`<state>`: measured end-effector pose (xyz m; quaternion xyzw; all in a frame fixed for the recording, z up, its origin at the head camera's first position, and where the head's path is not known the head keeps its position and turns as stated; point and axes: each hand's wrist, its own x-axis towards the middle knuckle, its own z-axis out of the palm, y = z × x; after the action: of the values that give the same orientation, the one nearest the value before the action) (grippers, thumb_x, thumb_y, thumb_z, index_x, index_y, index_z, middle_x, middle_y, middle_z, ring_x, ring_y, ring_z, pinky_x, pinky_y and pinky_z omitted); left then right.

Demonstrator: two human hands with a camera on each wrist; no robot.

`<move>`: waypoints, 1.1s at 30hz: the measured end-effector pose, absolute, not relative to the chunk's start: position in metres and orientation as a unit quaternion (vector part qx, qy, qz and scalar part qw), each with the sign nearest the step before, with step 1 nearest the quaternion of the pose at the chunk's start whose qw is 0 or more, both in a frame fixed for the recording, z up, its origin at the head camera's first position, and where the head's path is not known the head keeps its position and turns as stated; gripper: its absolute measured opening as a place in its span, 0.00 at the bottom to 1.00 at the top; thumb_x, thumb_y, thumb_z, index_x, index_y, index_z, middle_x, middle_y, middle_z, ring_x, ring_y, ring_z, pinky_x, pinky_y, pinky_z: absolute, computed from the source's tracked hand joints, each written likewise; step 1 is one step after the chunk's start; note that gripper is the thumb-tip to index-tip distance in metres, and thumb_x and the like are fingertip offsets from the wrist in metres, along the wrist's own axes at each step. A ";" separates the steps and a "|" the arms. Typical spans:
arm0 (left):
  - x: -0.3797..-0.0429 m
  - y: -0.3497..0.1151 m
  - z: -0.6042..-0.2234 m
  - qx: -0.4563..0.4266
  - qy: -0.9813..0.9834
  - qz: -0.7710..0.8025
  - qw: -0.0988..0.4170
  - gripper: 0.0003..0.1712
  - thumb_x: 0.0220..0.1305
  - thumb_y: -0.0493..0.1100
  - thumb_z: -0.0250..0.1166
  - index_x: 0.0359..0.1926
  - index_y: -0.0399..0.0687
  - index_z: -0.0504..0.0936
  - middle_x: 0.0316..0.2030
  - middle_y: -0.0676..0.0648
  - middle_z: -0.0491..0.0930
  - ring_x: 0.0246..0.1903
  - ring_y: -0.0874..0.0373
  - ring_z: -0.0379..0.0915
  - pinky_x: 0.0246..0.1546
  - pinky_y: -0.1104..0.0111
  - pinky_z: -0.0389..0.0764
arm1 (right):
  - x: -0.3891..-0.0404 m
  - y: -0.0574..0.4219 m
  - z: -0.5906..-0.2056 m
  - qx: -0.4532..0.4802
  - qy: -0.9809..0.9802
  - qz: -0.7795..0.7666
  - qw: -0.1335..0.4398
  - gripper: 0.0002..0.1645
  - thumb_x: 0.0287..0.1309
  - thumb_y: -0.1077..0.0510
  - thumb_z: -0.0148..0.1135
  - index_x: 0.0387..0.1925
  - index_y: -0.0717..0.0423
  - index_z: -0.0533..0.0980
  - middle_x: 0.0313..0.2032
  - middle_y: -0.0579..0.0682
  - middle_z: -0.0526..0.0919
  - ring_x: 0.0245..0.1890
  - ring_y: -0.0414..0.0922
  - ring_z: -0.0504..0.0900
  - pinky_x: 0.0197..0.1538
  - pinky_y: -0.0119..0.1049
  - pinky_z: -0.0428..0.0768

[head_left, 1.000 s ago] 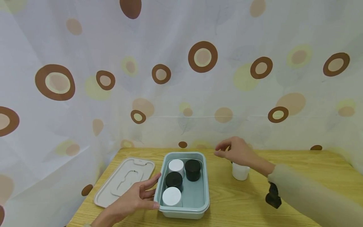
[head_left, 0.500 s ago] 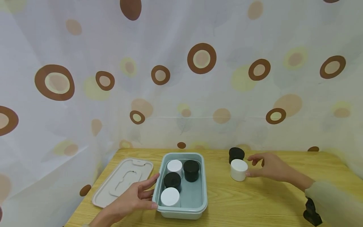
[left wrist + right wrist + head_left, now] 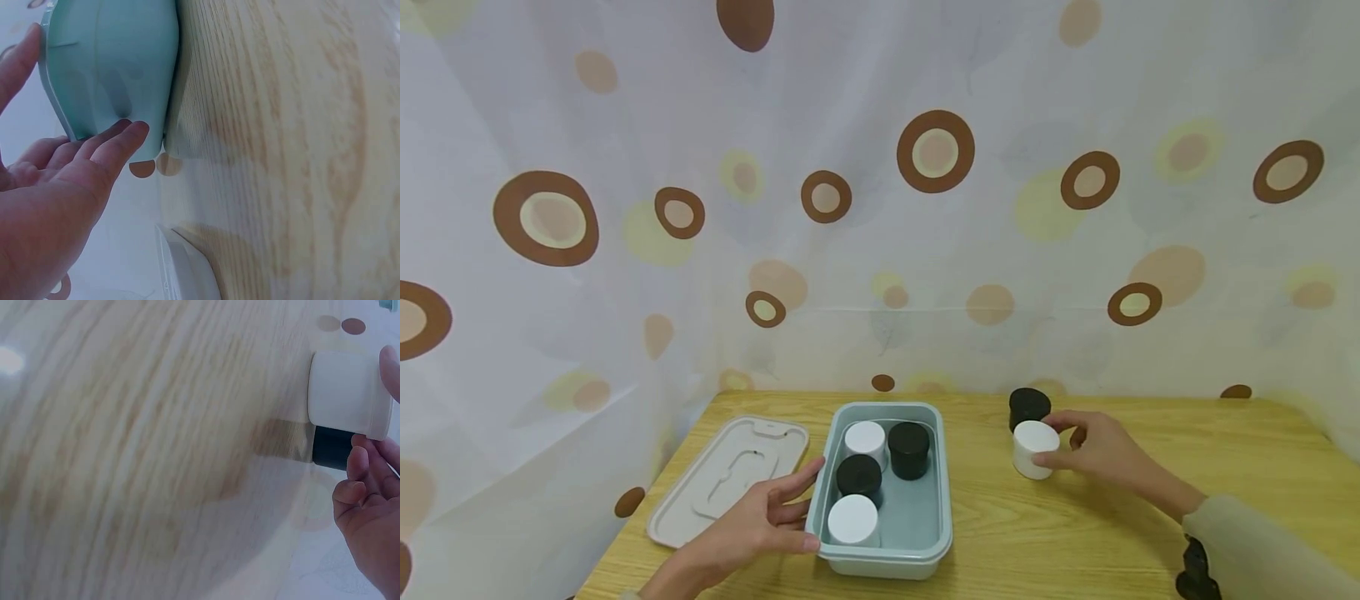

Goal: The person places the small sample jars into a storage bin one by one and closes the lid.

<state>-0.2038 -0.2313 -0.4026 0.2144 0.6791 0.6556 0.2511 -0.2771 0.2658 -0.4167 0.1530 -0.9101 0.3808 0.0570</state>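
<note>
On the right of the table stands a white jar (image 3: 1034,451) with a screw lid, and my right hand (image 3: 1097,450) pinches it by the lid between thumb and fingers. Its base appears to rest on the wood in the right wrist view. Right behind it is a black-lidded jar (image 3: 1028,407), partly hidden. My left hand (image 3: 748,521) touches the left side of a light blue bin (image 3: 887,565), its fingers spread along the wall; the left wrist view has a fingertip at the rim. Inside the bin are two white jars (image 3: 853,518) and two black jars (image 3: 909,448).
A flat, pale bin lid (image 3: 730,479) lies on the wooden table (image 3: 1000,542) left of the bin, partly behind my left hand. A curtain with brown and beige circles (image 3: 880,250) hangs along the table's back and left side.
My right hand has moved from above the jars, round to the white jar's right side, and now takes its lid. The left hand and the bin have stayed put.
</note>
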 end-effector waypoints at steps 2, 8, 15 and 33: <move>-0.203 -0.231 -0.403 0.215 0.678 0.657 0.251 0.55 0.68 0.33 0.72 0.85 0.42 0.47 0.83 0.39 0.42 0.74 0.38 0.61 0.63 0.58 0.77 | -0.275 0.266 -0.416 0.159 -0.908 0.384 0.056 0.35 0.52 0.46 0.84 0.55 0.62 0.84 0.45 0.52 0.86 0.28 0.44 0.74 0.27 0.35 0.74; -0.203 -0.233 -0.402 0.217 0.680 0.655 0.249 0.55 0.69 0.33 0.71 0.85 0.42 0.46 0.83 0.38 0.41 0.74 0.38 0.61 0.62 0.59 0.78 | -0.267 0.272 -0.414 0.179 -0.891 0.417 0.034 0.39 0.51 0.53 0.84 0.60 0.70 0.80 0.46 0.55 0.86 0.27 0.42 0.76 0.28 0.34 0.76; -0.204 -0.233 -0.402 0.214 0.684 0.653 0.245 0.55 0.69 0.33 0.71 0.85 0.42 0.46 0.83 0.39 0.41 0.74 0.37 0.60 0.63 0.58 0.77 | -0.266 0.275 -0.415 0.195 -0.877 0.440 -0.002 0.39 0.52 0.56 0.83 0.62 0.68 0.78 0.48 0.54 0.83 0.28 0.42 0.76 0.28 0.34 0.74; -0.205 -0.231 -0.404 0.211 0.687 0.650 0.248 0.55 0.68 0.34 0.72 0.85 0.43 0.47 0.83 0.39 0.42 0.74 0.37 0.61 0.63 0.59 0.77 | -0.256 0.266 -0.407 0.117 -0.866 0.481 -0.067 0.44 0.55 0.55 0.82 0.69 0.69 0.74 0.44 0.53 0.83 0.36 0.49 0.78 0.38 0.38 0.78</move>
<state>-0.2050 -0.2311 -0.4036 0.2114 0.6865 0.6499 0.2482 -0.2557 0.2661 -0.4069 0.1167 -0.8664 0.4810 -0.0668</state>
